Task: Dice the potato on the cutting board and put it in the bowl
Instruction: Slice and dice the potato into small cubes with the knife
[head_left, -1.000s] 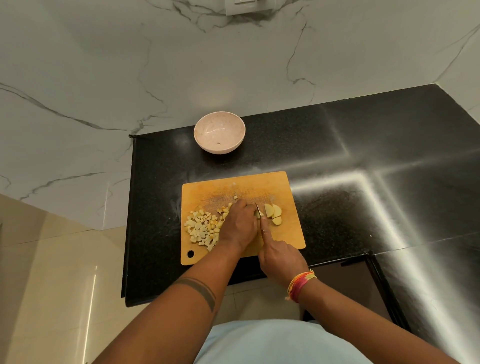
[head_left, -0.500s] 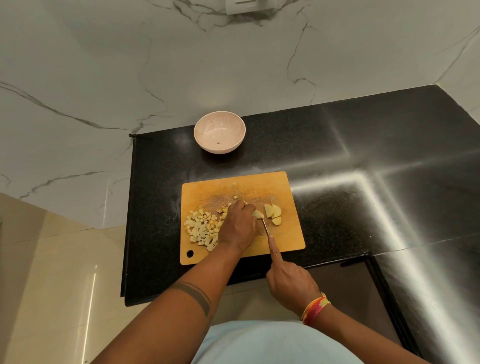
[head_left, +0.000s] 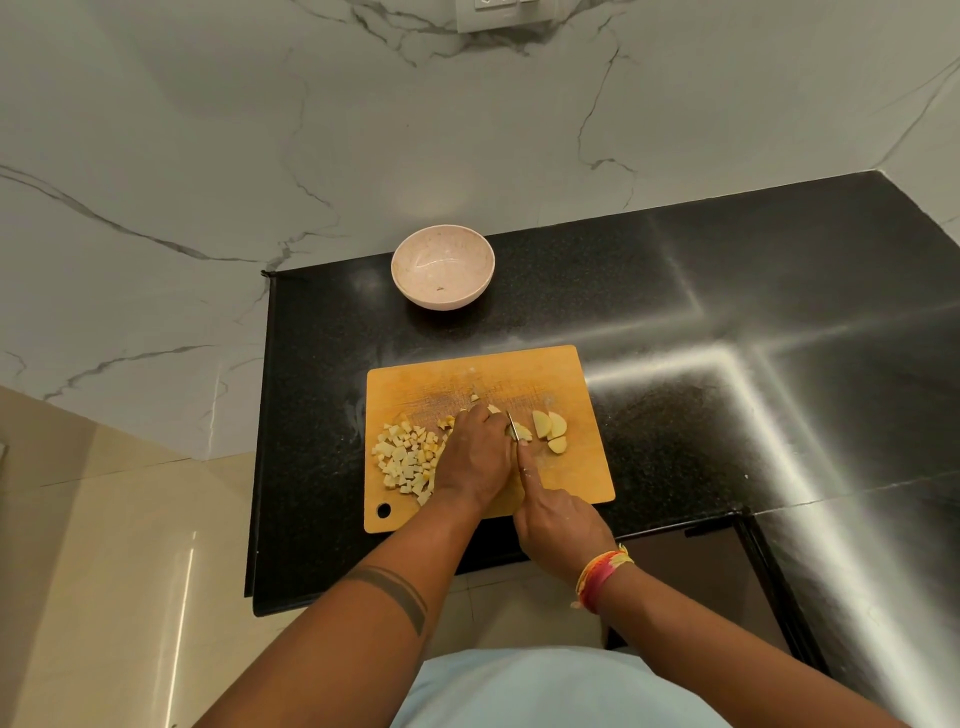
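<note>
Both hands crowd the cutting board (head_left: 576, 374) middle — left hand (head_left: 475, 457) grip pinning potato (head_left: 522, 431), right hand (head_left: 558, 525) grip wrapping the knife (head_left: 513, 430).

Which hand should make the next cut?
Probably the right hand: it already holds the knife, forefinger along the blade. The left hand holds the potato piece steady.
</note>
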